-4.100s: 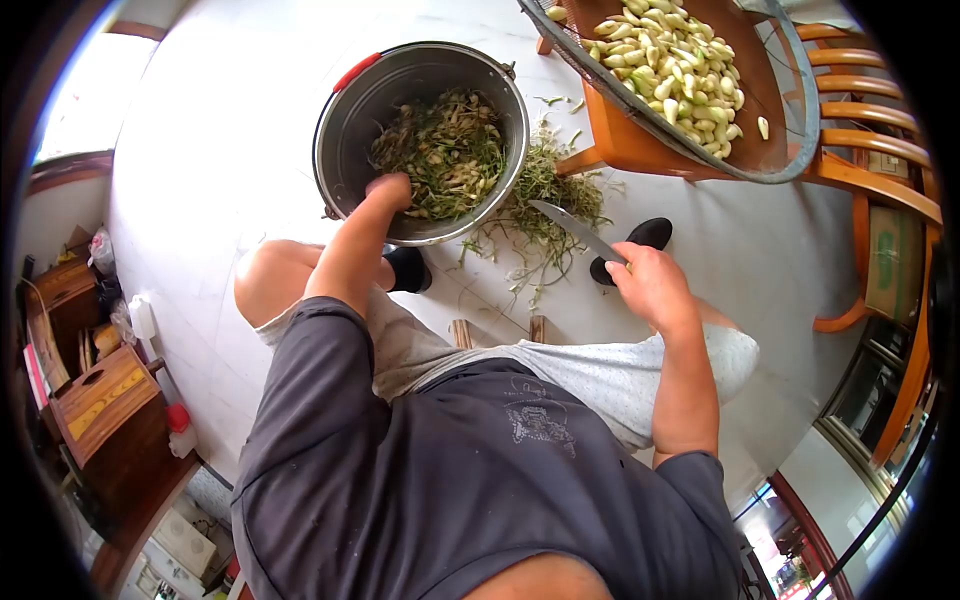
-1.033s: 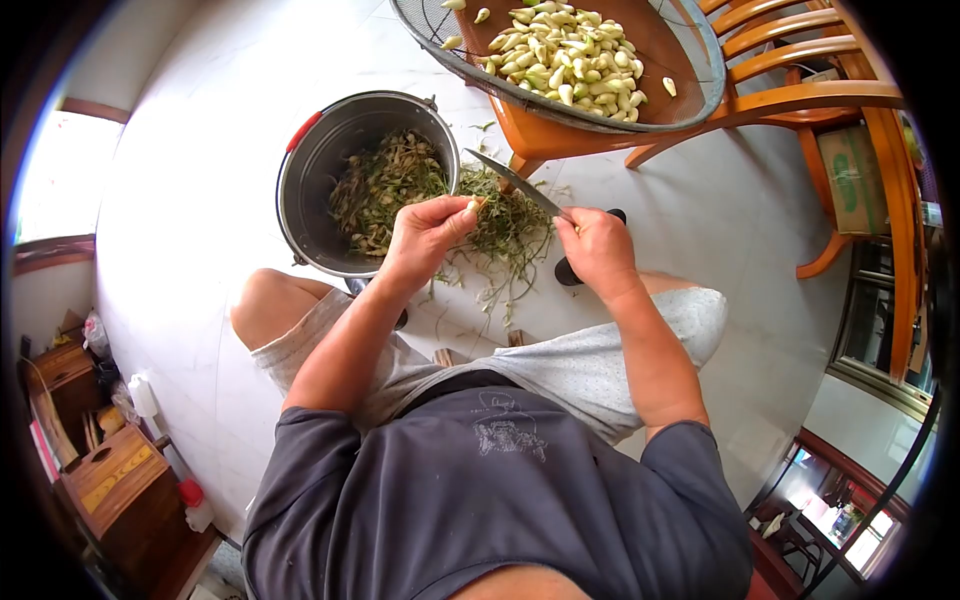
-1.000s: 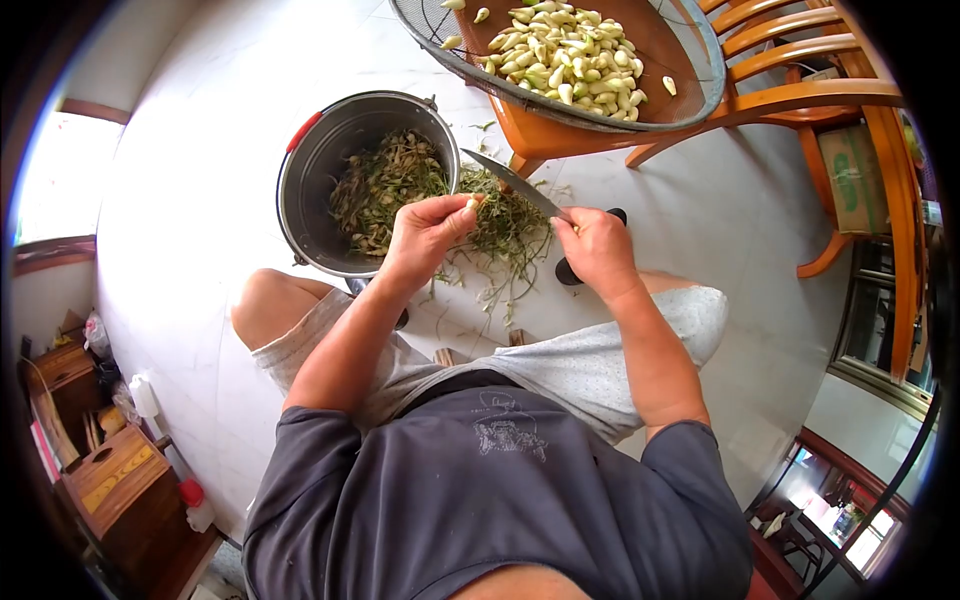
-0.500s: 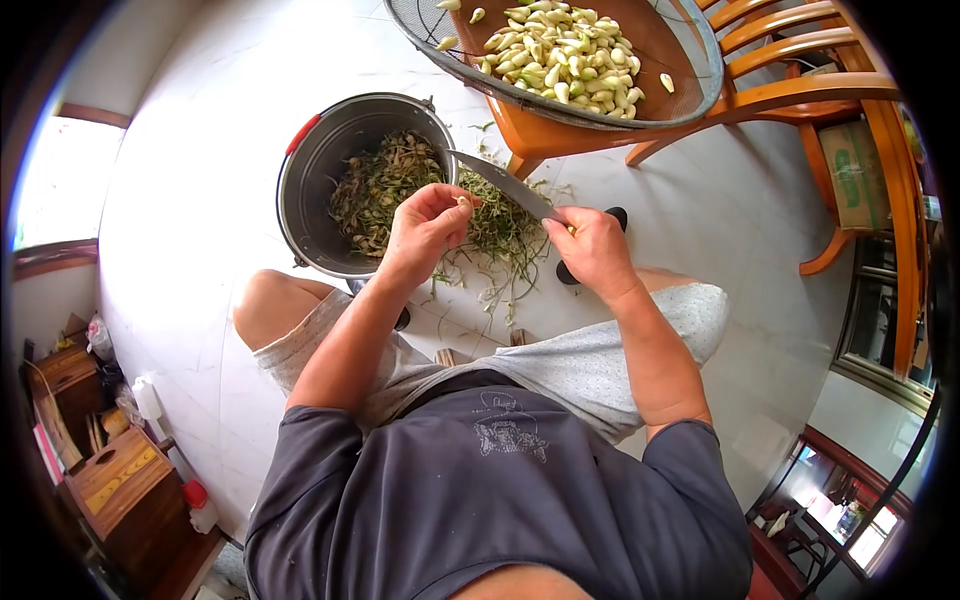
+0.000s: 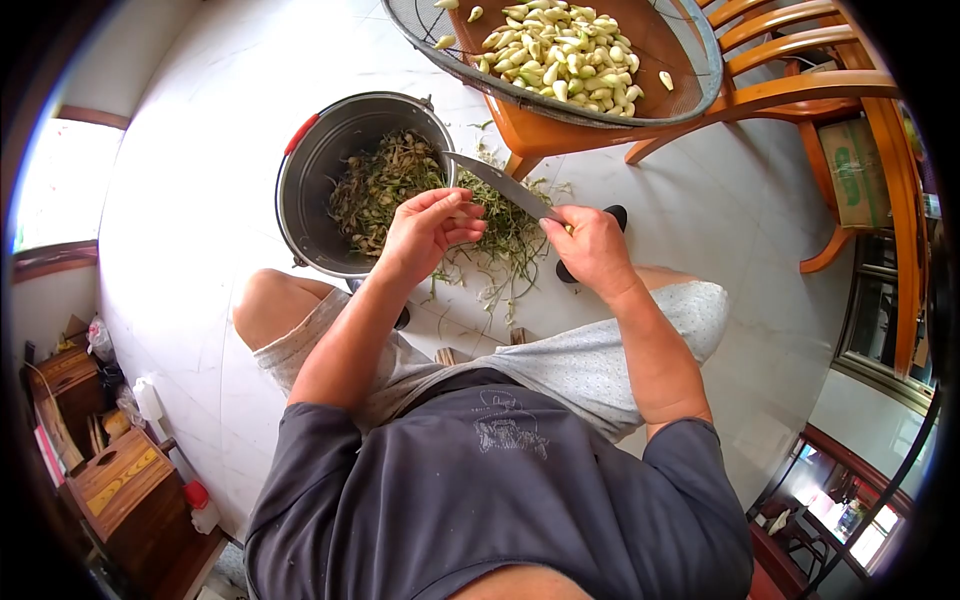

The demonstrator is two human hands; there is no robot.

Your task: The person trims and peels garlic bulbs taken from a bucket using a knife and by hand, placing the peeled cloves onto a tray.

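My right hand (image 5: 592,245) is wrapped round the handle of a long-bladed kitchen knife (image 5: 505,186), its blade slanting up and left toward the bucket's rim. Just left of the blade is my left hand (image 5: 428,232), fingers apart, with nothing visible in it. Beneath it stands a grey metal bucket (image 5: 303,205) with a red grip on its handle, partly filled with trimmings (image 5: 375,190). Cut green stalks and roots (image 5: 505,245) lie heaped on the floor beside the bucket. Peeled, pale green-white bulbs (image 5: 565,55) are piled in a round mesh sieve (image 5: 690,85).
The sieve rests on a wooden chair (image 5: 560,135) at the top right. A cardboard box (image 5: 855,175) sits beyond it. Wooden cabinets (image 5: 120,480) stand at the lower left. My knees are bent either side of the trimmings, and a dark shoe (image 5: 567,273) shows near my right hand.
My left hand has opened from a pinch on a small pale bulb, which no longer shows in its fingers. The knife and my right hand have barely moved.
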